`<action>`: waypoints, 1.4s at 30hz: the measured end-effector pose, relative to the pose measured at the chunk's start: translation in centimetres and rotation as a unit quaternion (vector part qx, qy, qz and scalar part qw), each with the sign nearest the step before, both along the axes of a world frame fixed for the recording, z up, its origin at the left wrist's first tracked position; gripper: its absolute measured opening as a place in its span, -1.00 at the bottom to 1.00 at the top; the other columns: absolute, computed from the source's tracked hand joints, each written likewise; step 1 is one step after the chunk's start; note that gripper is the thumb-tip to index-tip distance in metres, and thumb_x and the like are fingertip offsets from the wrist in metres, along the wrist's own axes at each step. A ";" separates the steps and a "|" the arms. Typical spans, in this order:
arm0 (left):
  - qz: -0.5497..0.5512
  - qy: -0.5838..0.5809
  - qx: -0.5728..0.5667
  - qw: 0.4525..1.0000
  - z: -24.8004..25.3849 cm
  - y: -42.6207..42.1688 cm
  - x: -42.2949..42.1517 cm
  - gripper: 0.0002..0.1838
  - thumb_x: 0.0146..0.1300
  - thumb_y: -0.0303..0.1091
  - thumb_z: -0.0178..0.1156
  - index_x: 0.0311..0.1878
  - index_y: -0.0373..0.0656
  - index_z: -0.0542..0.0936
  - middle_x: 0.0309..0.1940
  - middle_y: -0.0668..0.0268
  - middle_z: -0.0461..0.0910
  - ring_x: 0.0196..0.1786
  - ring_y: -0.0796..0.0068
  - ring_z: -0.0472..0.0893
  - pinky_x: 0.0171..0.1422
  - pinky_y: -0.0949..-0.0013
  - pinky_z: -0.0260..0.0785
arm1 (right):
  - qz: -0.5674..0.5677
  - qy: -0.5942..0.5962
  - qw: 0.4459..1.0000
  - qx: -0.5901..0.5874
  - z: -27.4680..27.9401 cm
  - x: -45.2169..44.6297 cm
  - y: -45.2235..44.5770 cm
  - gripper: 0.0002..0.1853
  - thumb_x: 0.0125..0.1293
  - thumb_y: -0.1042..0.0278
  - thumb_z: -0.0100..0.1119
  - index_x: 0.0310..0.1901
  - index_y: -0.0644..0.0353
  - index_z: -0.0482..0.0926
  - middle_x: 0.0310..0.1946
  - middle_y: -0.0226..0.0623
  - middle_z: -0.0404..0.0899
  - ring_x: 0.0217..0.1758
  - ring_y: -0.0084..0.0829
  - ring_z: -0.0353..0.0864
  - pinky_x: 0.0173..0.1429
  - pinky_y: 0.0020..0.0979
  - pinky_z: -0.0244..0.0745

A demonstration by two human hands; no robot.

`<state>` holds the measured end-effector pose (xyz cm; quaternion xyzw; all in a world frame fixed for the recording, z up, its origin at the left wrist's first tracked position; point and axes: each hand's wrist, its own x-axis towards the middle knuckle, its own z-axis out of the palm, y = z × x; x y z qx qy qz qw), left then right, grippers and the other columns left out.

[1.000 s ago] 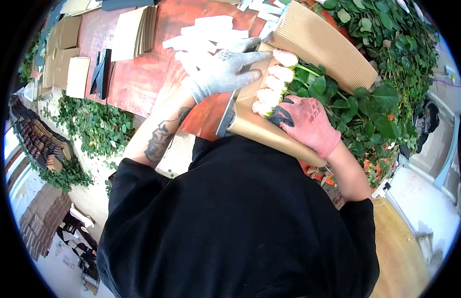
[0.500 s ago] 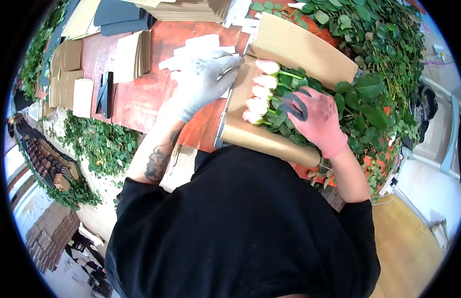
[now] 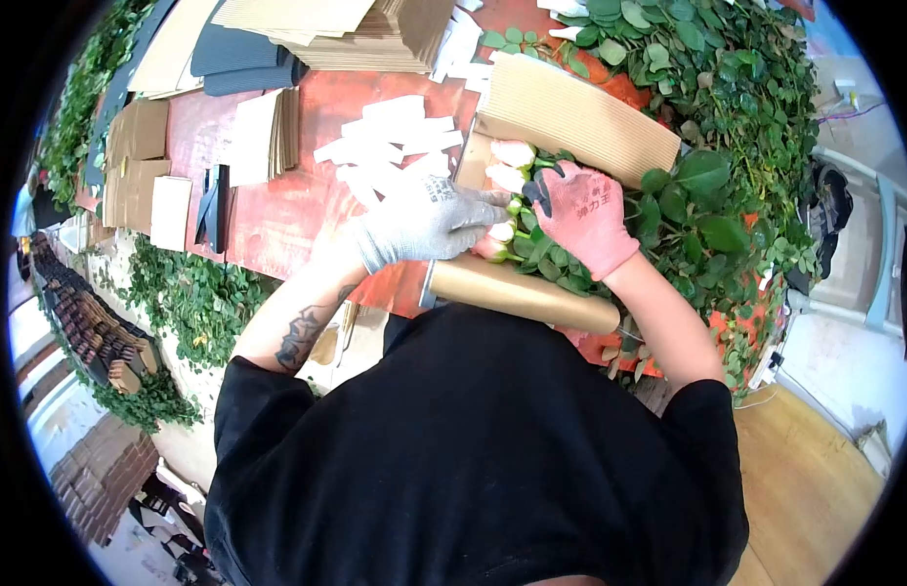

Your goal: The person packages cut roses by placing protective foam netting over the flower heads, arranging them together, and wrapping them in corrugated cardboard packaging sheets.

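My left hand [image 3: 434, 220], in a grey glove, reaches over the left edge of the cardboard wrap with its fingers stretched out across the middle rose heads. Pale pink roses [image 3: 513, 152] lie in a column on the wrap, their leafy stems pointing right. My right hand [image 3: 582, 210], in a pink glove with dark fingertips, is closed just right of the blooms, among stems and leaves; what its fingers pinch is hidden. The corrugated cardboard wrap [image 3: 580, 117] has a raised flap behind the roses and a rolled front edge near my body.
White paper strips [image 3: 395, 127] lie left of the wrap. Farther left are a stack of cardboard pieces [image 3: 263, 137] and a black tool [image 3: 213, 208]. More cardboard sheets [image 3: 375, 39] are stacked at the back. Leafy stems [image 3: 746, 107] are heaped on the right.
My left hand has moved from the wrap's edge onto the middle rose heads. My right hand has come left, back toward the blooms. The view has shifted slightly.
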<state>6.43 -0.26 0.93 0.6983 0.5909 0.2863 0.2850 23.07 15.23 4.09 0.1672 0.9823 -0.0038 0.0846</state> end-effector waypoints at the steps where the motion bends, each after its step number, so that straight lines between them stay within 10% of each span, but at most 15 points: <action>1: -0.014 -0.010 -0.060 0.998 0.3 -0.1 -0.1 -0.65 0.23 -0.33 0.11 0.08 -0.14 0.57 0.10 0.21 0.56 0.00 0.16 0.62 0.10 0.25 0.45 | 0.003 0.017 1.000 0.007 -0.3 0.1 -0.1 -0.74 0.08 0.08 0.21 -0.32 0.06 0.49 -0.31 -0.29 0.53 -0.29 -0.30 0.61 -0.26 -0.27 0.49; 8: 0.090 -0.103 0.143 0.980 -1.7 -2.2 -1.3 -0.68 0.18 -0.32 0.13 -0.01 -0.16 0.62 -0.06 0.15 0.63 -0.19 0.22 0.65 -0.01 0.29 0.48 | 0.011 0.030 0.997 0.064 -1.5 1.3 -0.1 -0.55 0.07 0.12 0.21 0.02 0.02 0.47 0.01 -0.24 0.50 -0.05 -0.29 0.57 -0.03 -0.20 0.46; 16: 0.466 -0.149 0.118 0.864 -8.2 -14.4 -2.9 -0.74 0.11 -0.46 0.19 -0.09 -0.18 0.64 -0.50 0.21 0.57 -0.45 0.26 0.58 -0.35 0.30 0.42 | -0.034 0.040 0.998 0.037 -3.2 2.7 1.2 -0.50 -0.04 0.30 0.27 0.02 0.16 0.52 0.05 -0.03 0.48 0.02 -0.04 0.51 0.09 -0.11 0.40; 21: 0.467 -0.119 0.126 0.867 -10.5 -16.8 -2.8 -0.77 0.06 -0.45 0.21 -0.16 -0.14 0.63 -0.63 0.28 0.45 -0.55 0.28 0.49 -0.44 0.29 0.32 | 0.004 0.081 0.997 0.004 -2.7 2.7 1.4 -0.54 -0.08 0.45 0.19 -0.03 0.28 0.49 -0.05 0.08 0.50 -0.19 0.11 0.54 -0.10 -0.08 0.47; 30: 0.451 -0.105 0.135 0.876 -11.3 -17.1 -3.1 -0.63 -0.16 -0.39 0.29 -0.15 -0.02 0.67 -0.68 0.46 0.39 -0.64 0.40 0.42 -0.51 0.31 0.25 | -0.007 0.060 0.998 -0.002 -2.7 5.6 3.2 -0.47 0.01 0.44 0.08 0.10 0.39 0.39 0.11 0.14 0.42 0.09 0.12 0.44 0.14 -0.09 0.37; 42: 0.455 -0.139 0.136 0.869 -11.3 -16.5 -3.3 -0.60 -0.26 -0.41 0.30 -0.20 -0.02 0.69 -0.75 0.48 0.32 -0.69 0.48 0.36 -0.57 0.36 0.14 | 0.004 0.025 1.000 -0.009 -2.1 5.7 3.2 -0.48 0.25 0.17 0.06 0.10 0.42 0.33 0.10 0.23 0.40 0.01 0.20 0.49 0.06 -0.04 0.40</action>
